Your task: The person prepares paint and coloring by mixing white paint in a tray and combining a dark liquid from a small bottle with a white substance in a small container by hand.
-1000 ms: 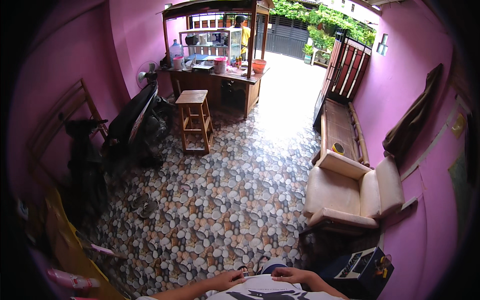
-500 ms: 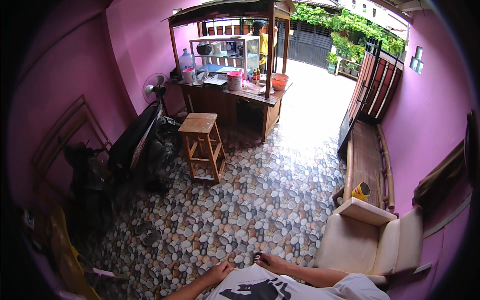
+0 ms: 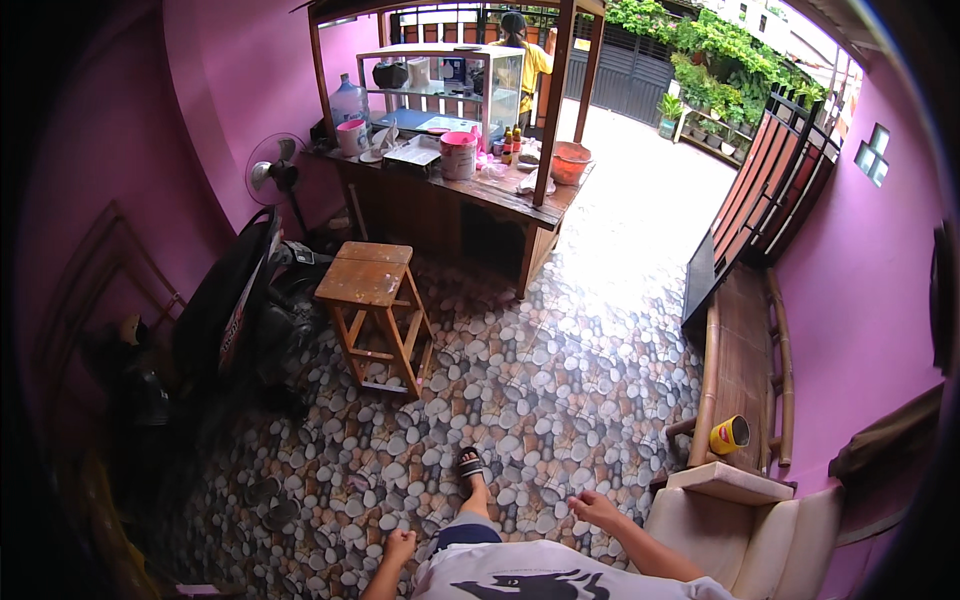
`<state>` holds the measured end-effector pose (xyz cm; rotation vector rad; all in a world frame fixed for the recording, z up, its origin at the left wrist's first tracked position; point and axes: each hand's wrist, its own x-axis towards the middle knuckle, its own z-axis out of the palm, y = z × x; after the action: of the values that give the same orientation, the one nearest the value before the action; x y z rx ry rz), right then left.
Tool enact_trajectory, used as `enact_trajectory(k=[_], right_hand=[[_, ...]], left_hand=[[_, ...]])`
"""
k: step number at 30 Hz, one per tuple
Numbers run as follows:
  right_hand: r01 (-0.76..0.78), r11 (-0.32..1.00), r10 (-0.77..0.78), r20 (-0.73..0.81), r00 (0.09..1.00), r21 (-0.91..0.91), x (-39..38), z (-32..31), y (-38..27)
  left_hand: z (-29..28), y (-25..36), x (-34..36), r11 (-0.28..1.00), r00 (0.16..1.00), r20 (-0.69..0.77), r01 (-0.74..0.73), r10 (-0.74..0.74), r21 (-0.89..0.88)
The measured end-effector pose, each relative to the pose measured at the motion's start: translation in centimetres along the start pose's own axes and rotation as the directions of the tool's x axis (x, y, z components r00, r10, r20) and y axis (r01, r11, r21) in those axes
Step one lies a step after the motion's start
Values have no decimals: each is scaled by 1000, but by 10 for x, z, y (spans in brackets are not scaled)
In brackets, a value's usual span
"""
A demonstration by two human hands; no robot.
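Nothing is yet visibly held by the bare, loosely fisted left hand (image 3: pixel 399 546) or slightly spread right hand (image 3: pixel 598 509), and the cream padded armchair (image 3: pixel 688 535), near right, is untouched.

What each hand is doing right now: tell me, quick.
Left hand: loosely closed, no object showing in it.
Right hand: partly open, fingers bent, no object showing in it.

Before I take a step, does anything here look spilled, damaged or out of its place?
No spill or damage stands out. One slightly odd thing is the black scooter, parked left of the wooden stool; a vehicle seems unexpected sharing space with a cream armchair. The far left is too dark to judge.
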<state>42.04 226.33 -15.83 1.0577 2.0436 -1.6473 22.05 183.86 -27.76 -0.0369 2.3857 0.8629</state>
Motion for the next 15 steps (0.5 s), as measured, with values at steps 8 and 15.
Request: enact_trajectory(k=[8, 15], right_hand=[[-21, 974, 48, -115, 992, 225, 120, -53, -144], [85, 976, -83, -20, 996, 200, 213, -67, -296]], left_hand=[[-30, 70, 207, 967, 928, 276, 228, -251, 113], [-46, 246, 344, 978, 990, 141, 17, 13, -208]])
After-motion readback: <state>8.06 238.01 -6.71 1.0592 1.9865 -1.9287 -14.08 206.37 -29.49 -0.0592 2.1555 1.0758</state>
